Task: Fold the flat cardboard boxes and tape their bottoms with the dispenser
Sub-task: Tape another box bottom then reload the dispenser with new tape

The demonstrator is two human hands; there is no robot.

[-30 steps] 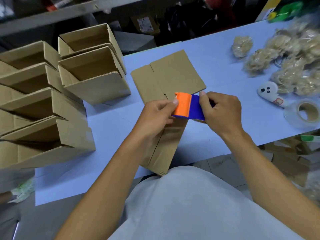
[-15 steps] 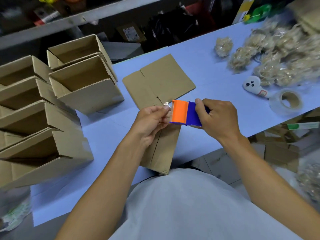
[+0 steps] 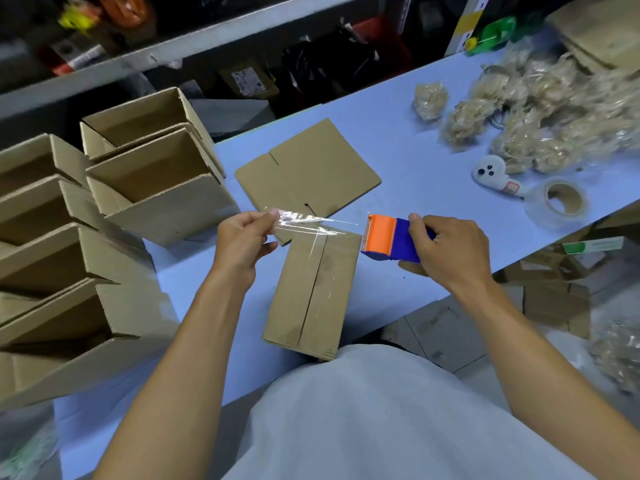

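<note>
Even, fairly bright overhead light falls on the blue table (image 3: 408,133), glare streaks the stretched tape (image 3: 308,221), shelves behind stay dim, and wide-angle edges bend and blur.

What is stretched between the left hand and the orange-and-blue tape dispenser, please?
In the head view, a strip of clear tape spans from the left hand to the dispenser, above the folded box.

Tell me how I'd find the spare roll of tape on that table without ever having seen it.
Start at the pale blue table and follow its near edge to the right, past the right hand holding the orange and blue dispenser. The spare tape roll lies flat there beside a small white ghost-shaped gadget. It is the only clear ring with a brown cardboard core.
</note>
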